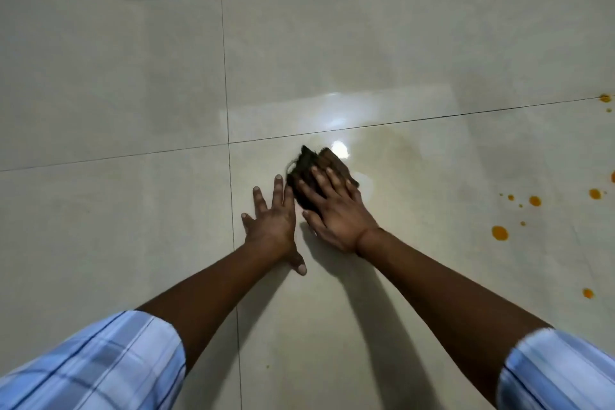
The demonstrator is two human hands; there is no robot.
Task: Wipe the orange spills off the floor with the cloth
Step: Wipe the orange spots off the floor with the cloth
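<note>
Sleeves (100, 363) in blue check are framing two bare forearms reaching forward over the tiled floor (100, 93). Left hand (273, 226) is lying flat on a tile with fingers spread, gripping nothing, just beside the cloth (306, 165); right hand (336, 210) is pressing palm-down on that dark bunched cloth, fingers splayed over it rather than curled round it. Orange spills (500, 233) are dotting the tiles well apart to the right, near the frame's edge.
</note>
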